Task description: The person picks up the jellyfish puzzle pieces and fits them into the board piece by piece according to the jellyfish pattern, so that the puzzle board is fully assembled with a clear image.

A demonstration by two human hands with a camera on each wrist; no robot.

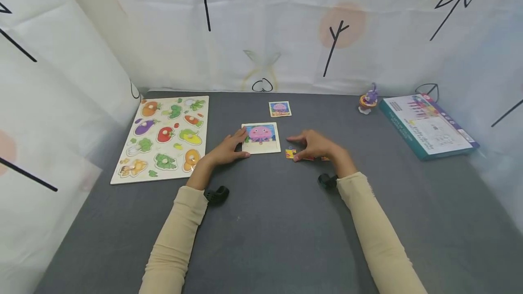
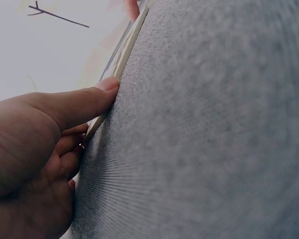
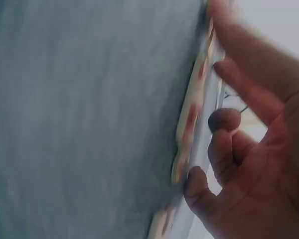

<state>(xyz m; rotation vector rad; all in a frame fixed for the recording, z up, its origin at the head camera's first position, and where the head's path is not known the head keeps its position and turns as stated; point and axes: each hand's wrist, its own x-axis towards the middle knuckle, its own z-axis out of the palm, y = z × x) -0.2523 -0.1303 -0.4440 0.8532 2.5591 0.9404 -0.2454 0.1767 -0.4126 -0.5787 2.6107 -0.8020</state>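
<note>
A small puzzle board point(image 1: 267, 149) with a pink octopus picture and a pale frame lies on the table. My left hand point(image 1: 226, 149) holds its left side, the thumb point(image 2: 102, 92) against the near edge and the fingers at the far left part. Just right of the board, my right hand point(image 1: 316, 145) hovers low with index finger and thumb spread. Its thumb is at a yellow and purple puzzle piece point(image 1: 290, 153); whether it touches is unclear. More puzzle pieces point(image 3: 192, 119) lie under this hand, partly hidden.
Behind the board lies a small octopus picture card point(image 1: 280, 109). A wooden vegetable puzzle point(image 1: 163, 149) takes up the left side. At the back right stand a purple figurine point(image 1: 369, 99) and a teal-sided box point(image 1: 429, 126). White printed cloth point(image 1: 286, 49) walls the table.
</note>
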